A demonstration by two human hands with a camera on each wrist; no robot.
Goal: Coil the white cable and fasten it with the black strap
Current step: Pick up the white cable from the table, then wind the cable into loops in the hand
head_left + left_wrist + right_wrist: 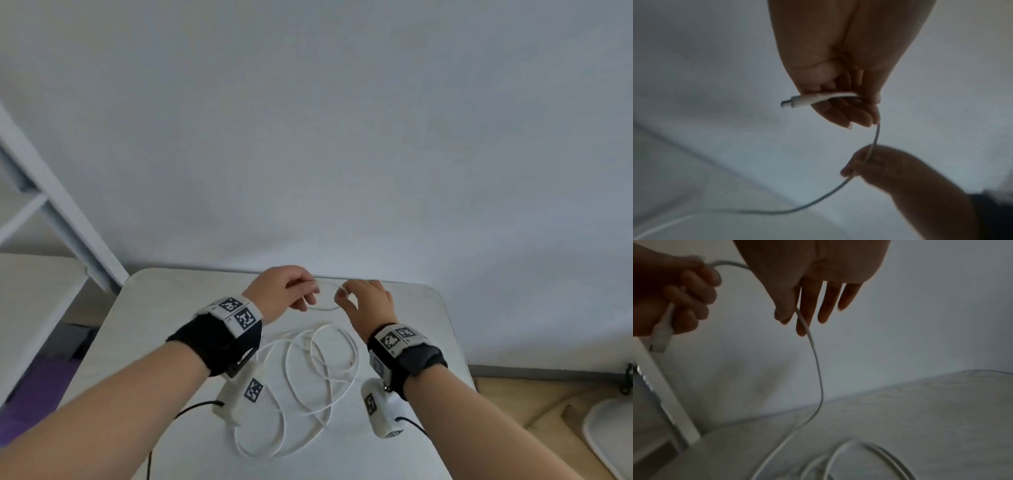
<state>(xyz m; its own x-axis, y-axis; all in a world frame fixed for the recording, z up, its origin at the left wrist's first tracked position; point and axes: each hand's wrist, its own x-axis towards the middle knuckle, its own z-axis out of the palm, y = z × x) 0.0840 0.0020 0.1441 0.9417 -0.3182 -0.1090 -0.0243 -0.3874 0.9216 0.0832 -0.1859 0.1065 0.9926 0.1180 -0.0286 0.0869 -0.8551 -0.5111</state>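
The white cable (356, 356) lies in several loose loops on the white table (171, 308). One end is lifted between my hands near the table's far edge. My left hand (308, 291) curls its fingers round the cable just behind the white connector (797, 101), which sticks out of the left hand (849, 104). A short arc of cable runs across to my right hand (346, 296). The right hand (791, 316) pinches the cable (813, 350) between thumb and forefinger, its other fingers straight. The black strap shows in no view.
A plain wall stands right behind the table. A white metal frame (51, 205) slants at the left, with a purple mat (34, 394) below it. Wooden floor (513, 394) and a white rounded object (609, 435) lie to the right.
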